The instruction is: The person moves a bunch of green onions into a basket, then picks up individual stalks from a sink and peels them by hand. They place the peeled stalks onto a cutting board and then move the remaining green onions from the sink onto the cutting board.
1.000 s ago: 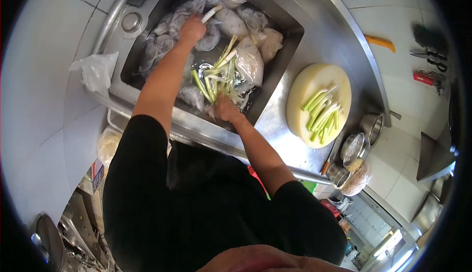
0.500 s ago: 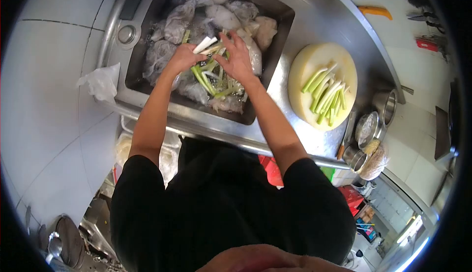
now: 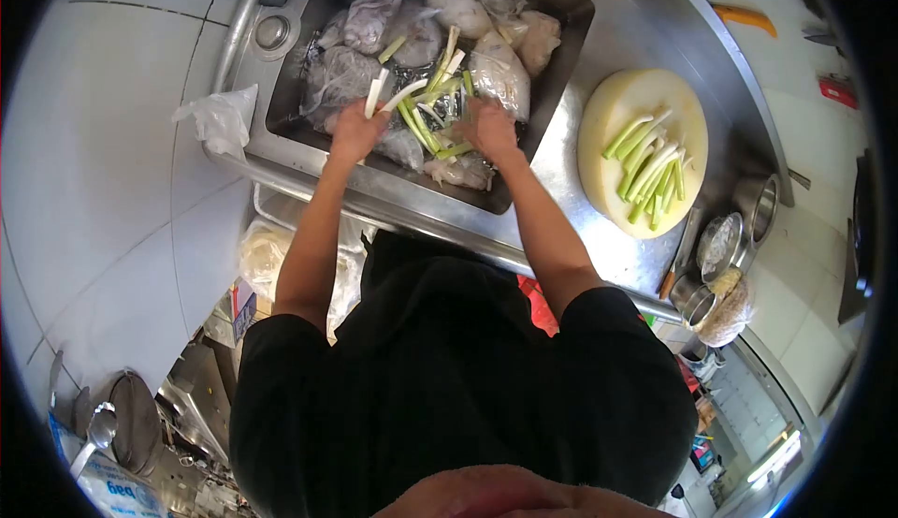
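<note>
Both hands in the sink, working cut leek strips.

Our left hand [image 3: 355, 132] is closed around a few pale leek pieces [image 3: 385, 95] whose white ends stick up above the fist. Our right hand [image 3: 488, 129] lies loosely spread, palm down, on the loose leek strips [image 3: 432, 123] in the sink [image 3: 552, 78]; whether it grips any, we cannot tell. The strips lie between the two hands, among plastic bags [image 3: 360, 36] sitting in the water. More leek strips [image 3: 650, 174] rest on the round cutting board [image 3: 617, 106] on the table [image 3: 636, 22], well right of our right hand.
</note>
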`<state>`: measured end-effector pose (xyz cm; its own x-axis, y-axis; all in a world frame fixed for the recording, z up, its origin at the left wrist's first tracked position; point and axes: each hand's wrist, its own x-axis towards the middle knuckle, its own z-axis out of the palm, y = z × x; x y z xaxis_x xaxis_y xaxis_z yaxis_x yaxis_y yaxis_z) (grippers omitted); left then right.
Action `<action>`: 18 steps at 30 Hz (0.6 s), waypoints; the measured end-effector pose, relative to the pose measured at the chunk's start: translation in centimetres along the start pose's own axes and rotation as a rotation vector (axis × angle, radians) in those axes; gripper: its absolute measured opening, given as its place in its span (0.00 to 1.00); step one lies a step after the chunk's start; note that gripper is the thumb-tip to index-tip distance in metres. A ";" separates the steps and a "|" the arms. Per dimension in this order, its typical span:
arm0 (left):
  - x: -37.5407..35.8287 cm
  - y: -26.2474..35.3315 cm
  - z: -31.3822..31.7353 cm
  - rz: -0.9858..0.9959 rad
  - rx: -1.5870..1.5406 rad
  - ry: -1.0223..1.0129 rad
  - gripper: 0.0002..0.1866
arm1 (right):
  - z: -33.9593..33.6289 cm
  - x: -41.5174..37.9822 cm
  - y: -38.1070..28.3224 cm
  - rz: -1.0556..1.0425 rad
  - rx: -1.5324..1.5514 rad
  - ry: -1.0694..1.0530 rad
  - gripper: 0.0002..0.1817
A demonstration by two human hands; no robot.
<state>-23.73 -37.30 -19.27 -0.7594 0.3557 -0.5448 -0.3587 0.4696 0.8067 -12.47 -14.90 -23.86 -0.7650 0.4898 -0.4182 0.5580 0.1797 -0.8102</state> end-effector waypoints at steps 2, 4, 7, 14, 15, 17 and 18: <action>0.0 -0.7 2.5 -0.083 -0.112 -0.081 0.12 | 1.0 -1.1 -1.8 -0.050 -0.199 0.073 0.21; -2.3 1.5 6.2 -0.134 -0.112 -0.146 0.16 | 3.6 -1.4 -3.9 0.425 0.785 -0.224 0.20; -4.2 0.9 9.1 0.020 0.190 0.125 0.16 | 6.7 0.5 -3.4 0.661 1.005 -0.259 0.19; -8.8 1.0 -2.6 -0.098 -0.522 0.095 0.12 | 8.0 7.4 -0.7 -0.239 -0.035 -0.038 0.17; -8.2 0.6 -4.1 -0.102 -0.501 0.158 0.12 | 8.5 6.9 -0.6 -0.257 -0.218 -0.135 0.19; -7.3 -0.1 -5.5 -0.155 -0.558 0.199 0.10 | 9.3 4.3 -0.4 -0.289 -0.594 -0.336 0.23; -6.5 -0.2 -5.7 -0.197 -0.633 0.174 0.07 | 9.6 3.6 0.0 -0.230 -0.575 -0.334 0.25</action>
<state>-21.79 -44.33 -14.62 -0.7044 0.1522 -0.6933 -0.7074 -0.0697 0.7034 -18.34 -21.28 -29.32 -0.8906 0.1135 -0.4404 0.3810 0.7150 -0.5863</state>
